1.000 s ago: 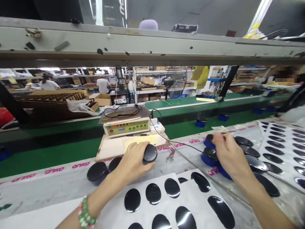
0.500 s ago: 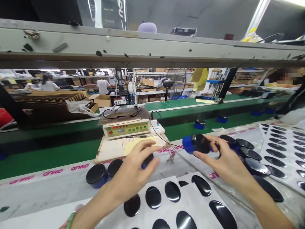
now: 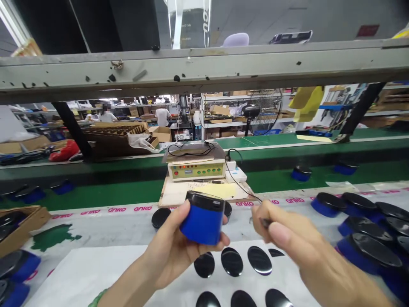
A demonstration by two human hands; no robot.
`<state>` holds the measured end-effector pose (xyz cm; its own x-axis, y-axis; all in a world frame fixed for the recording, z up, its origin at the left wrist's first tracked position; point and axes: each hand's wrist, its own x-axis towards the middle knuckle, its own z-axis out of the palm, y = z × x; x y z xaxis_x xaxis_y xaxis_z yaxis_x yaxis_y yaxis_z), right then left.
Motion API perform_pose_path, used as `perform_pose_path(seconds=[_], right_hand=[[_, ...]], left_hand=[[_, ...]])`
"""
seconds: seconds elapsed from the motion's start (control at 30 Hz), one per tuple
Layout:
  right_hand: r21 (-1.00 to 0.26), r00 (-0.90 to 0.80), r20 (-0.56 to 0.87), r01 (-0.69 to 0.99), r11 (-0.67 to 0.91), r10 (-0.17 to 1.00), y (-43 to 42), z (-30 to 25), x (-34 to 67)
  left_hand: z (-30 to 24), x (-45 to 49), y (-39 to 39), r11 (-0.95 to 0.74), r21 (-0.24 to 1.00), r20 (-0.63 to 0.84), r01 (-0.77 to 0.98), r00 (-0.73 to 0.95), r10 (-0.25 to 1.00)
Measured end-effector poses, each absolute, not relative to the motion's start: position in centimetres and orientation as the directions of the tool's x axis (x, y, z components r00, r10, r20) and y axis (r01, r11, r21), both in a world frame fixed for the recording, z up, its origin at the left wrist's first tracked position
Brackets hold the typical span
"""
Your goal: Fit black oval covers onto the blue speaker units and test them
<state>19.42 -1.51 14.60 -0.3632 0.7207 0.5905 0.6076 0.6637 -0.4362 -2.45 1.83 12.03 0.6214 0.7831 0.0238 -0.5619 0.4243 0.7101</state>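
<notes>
My left hand (image 3: pixel 179 251) is closed around a round blue device with a black top (image 3: pixel 203 219), held up and tilted above the white sheet. To its right, my right hand (image 3: pixel 287 238) is closed in a pinch on a thin black cable (image 3: pixel 244 192). A dark end pokes out between thumb and fingers; the fingers hide the rest. My two hands are apart. Behind the held device stands another black-topped one (image 3: pixel 160 218), partly covered. Below the hands lies a white sheet with glossy black oval discs (image 3: pixel 232 261).
A cream test box with buttons (image 3: pixel 197 170) sits on a board ahead. Several blue devices (image 3: pixel 367 251) crowd the right side. A cardboard box (image 3: pixel 32 230) and more devices stand left. A green conveyor belt (image 3: pixel 105 189) runs behind, under a grey shelf beam (image 3: pixel 198 68).
The blue device has passed from my right hand to my left. My right hand now pinches the cable end. The view has swung left.
</notes>
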Motion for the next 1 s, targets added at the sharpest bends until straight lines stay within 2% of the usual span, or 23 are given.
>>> perform_pose_path(seconds=[0.13,0.37,0.43,0.57,0.67,0.73,0.77,0.87,0.93,1.0], right_hand=[[-0.307,-0.466,0.62,0.596,0.742,0.631,-1.7,14.7,17.5],[-0.138,-0.453,0.73,0.636,0.759,0.512,-0.9,14.4,16.6],[-0.078,-0.467,0.729,0.67,0.738,0.501,-1.0,14.4,16.7],[0.005,-0.486,0.723,0.714,0.701,0.49,-1.3,13.9,16.8],[-0.087,-0.474,0.704,0.682,0.726,0.53,-1.0,12.7,16.9],[-0.244,-0.463,0.643,0.631,0.736,0.61,-0.6,11.6,17.0],[-0.331,-0.46,0.605,0.598,0.73,0.65,-0.3,11.0,17.1],[-0.513,-0.449,0.542,0.493,0.703,0.71,0.0,9.3,17.2],[-0.531,-0.415,0.593,0.443,0.723,0.69,-0.1,8.4,17.2],[-0.503,-0.392,0.65,0.42,0.755,0.651,-0.4,7.8,17.2]], left_hand=[[11.6,-2.9,1.8,0.437,0.684,0.034,-0.585,0.624,0.781],[11.3,-2.4,1.3,0.256,0.841,0.043,-0.477,0.53,0.847],[11.5,-2.4,1.1,0.159,0.901,0.057,-0.402,0.476,0.877],[12.0,-2.5,0.7,-0.143,0.973,0.204,-0.182,0.381,0.902],[12.0,-2.8,0.8,-0.323,0.946,0.301,-0.005,0.381,0.874],[11.9,-3.0,1.0,-0.466,0.867,0.367,0.176,0.405,0.837],[11.9,-3.1,1.1,-0.547,0.787,0.406,0.286,0.427,0.808],[12.0,-3.2,0.9,-0.753,0.377,0.575,0.539,0.501,0.647],[12.0,-3.1,0.5,-0.816,0.068,0.714,0.574,0.543,0.442],[11.9,-2.8,0.1,-0.833,-0.128,0.799,0.539,0.554,0.236]])
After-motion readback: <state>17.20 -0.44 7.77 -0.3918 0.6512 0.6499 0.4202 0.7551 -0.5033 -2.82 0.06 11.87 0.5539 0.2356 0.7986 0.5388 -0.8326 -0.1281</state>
